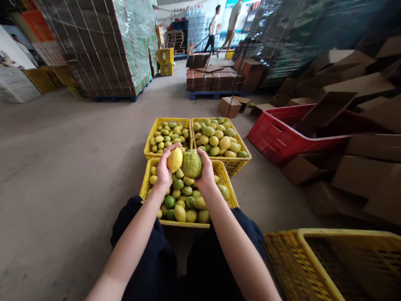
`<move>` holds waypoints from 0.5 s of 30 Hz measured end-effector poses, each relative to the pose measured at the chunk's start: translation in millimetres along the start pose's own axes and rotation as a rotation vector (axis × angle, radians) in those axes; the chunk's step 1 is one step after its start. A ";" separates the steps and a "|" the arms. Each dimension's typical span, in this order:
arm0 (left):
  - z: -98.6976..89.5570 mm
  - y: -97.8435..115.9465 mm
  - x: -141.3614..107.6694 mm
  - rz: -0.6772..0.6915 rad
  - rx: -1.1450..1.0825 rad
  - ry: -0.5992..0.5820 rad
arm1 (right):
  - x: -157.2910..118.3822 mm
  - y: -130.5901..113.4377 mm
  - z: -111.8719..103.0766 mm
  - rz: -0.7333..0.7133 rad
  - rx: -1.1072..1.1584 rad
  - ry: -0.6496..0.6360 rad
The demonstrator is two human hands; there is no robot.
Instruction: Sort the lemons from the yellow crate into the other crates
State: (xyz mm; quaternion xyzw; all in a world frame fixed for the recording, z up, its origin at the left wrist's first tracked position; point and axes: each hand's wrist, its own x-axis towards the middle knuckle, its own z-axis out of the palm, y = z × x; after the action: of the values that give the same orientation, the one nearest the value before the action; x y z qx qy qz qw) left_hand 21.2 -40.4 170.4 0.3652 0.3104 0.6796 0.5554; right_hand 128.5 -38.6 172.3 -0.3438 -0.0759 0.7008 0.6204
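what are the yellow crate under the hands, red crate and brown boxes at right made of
Yellow crate: likely molded plastic, rather dull, going by its openwork walls and even color. Red crate: probably plastic, fairly smooth, with a slotted side. Brown boxes: seemingly matte cardboard, judging by their thin, folded flaps.

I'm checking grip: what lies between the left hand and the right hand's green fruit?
In the head view, the yellow fruit held by the left hand lies there.

Yellow lemon (174, 160), yellowish-green citrus (192, 164), yellow crates (233, 167) — latticed sides, red crate (275, 142), navy trousers (156, 259)
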 end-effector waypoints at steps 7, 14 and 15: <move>0.7 1.0 -0.7 0.008 -0.003 -0.015 | 0.1 -0.2 0.4 0.000 -0.002 0.006; 0.2 0.3 -0.3 -0.009 -0.002 -0.001 | -1.5 -1.4 1.8 -0.017 -0.015 0.003; 0.1 0.2 -0.4 -0.009 -0.003 -0.005 | -2.0 -1.7 2.2 -0.014 -0.019 0.014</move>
State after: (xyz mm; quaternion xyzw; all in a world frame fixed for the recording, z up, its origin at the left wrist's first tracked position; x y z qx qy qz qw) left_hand 21.2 -40.8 170.6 0.3645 0.3095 0.6768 0.5597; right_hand 128.6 -39.4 175.7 -0.3542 -0.0806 0.6933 0.6225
